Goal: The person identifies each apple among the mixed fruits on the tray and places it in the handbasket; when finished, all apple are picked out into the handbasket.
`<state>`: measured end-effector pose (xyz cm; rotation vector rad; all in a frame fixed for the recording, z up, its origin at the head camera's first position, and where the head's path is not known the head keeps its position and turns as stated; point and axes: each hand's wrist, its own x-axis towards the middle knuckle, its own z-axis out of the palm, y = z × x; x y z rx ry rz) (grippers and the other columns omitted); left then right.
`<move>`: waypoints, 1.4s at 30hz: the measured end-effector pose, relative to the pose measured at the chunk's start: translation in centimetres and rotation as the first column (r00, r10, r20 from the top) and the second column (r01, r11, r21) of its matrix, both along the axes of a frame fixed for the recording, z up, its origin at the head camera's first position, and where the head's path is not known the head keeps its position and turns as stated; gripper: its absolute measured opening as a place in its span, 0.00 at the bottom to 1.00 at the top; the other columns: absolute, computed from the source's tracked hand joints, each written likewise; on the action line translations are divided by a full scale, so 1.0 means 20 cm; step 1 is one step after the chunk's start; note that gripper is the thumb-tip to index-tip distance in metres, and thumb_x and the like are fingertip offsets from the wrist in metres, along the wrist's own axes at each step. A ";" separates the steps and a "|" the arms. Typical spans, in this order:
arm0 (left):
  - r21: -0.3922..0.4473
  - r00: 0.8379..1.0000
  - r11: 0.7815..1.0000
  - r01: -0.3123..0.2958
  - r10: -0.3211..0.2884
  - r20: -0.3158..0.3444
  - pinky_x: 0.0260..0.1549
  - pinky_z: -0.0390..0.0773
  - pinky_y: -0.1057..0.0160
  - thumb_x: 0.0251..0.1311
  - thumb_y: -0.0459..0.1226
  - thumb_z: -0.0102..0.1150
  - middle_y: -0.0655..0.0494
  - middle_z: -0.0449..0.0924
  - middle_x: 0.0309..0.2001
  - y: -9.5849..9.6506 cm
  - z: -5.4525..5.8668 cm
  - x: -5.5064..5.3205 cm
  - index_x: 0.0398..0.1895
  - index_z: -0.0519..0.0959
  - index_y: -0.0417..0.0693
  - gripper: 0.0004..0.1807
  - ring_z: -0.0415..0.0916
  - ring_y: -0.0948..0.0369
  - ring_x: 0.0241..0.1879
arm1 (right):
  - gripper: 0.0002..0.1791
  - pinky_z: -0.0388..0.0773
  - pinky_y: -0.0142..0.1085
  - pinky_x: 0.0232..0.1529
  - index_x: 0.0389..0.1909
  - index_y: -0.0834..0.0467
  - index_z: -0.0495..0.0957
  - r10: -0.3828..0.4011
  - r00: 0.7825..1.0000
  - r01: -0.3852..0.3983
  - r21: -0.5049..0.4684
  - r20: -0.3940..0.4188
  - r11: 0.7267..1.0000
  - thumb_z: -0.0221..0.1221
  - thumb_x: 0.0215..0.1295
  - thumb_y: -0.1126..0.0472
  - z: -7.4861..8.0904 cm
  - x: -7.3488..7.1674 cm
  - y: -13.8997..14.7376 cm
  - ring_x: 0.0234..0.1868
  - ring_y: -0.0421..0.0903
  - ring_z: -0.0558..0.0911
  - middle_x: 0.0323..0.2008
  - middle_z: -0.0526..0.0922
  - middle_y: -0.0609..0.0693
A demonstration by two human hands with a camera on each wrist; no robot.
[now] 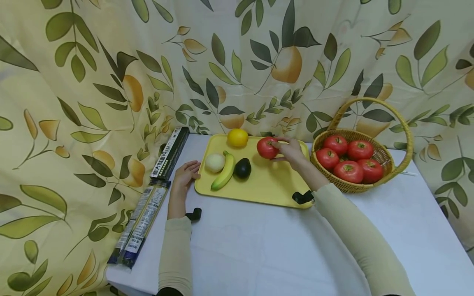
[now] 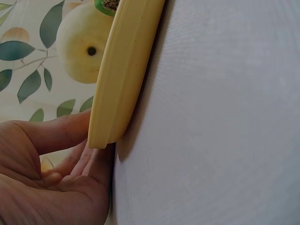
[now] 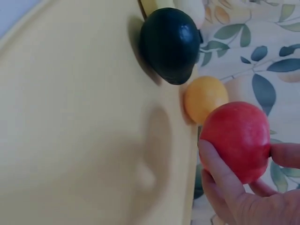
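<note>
My right hand (image 1: 290, 151) holds a red tomato (image 1: 267, 147) over the right half of a yellow tray (image 1: 274, 185). In the right wrist view, thumb and fingers grip the tomato (image 3: 236, 140) from opposite sides, and a shadow falls on the tray below. With thumb and fingers at the rim, my left hand (image 1: 185, 174) holds the tray's left edge; in the left wrist view its other fingers reach under the rim (image 2: 105, 112). On the tray lie a pale round fruit (image 1: 214, 163), a banana (image 1: 224, 172), a dark avocado (image 1: 242, 168) and a yellow-orange fruit (image 1: 238, 137).
A wicker basket (image 1: 346, 188) with a tall handle stands right of the tray, holding several tomatoes (image 1: 348, 171). Left of my left hand lie a dark pasta box (image 1: 170, 152) and clear packs (image 1: 140, 226). A leaf-patterned curtain (image 1: 244, 94) hangs behind the white table (image 1: 255, 246).
</note>
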<state>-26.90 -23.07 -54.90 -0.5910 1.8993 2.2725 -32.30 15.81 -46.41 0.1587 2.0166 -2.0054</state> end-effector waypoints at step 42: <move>-0.003 1.000 1.000 0.016 -0.016 0.015 0.70 0.72 0.60 0.60 0.13 0.55 0.40 0.69 0.74 0.00 0.01 0.01 0.77 0.66 0.39 0.40 0.68 0.50 0.73 | 0.32 0.85 0.53 0.53 0.81 0.61 0.58 -0.016 1.000 0.017 0.127 -0.010 0.992 0.53 0.81 0.61 0.29 0.16 0.35 0.68 0.64 0.73 0.77 0.58 0.67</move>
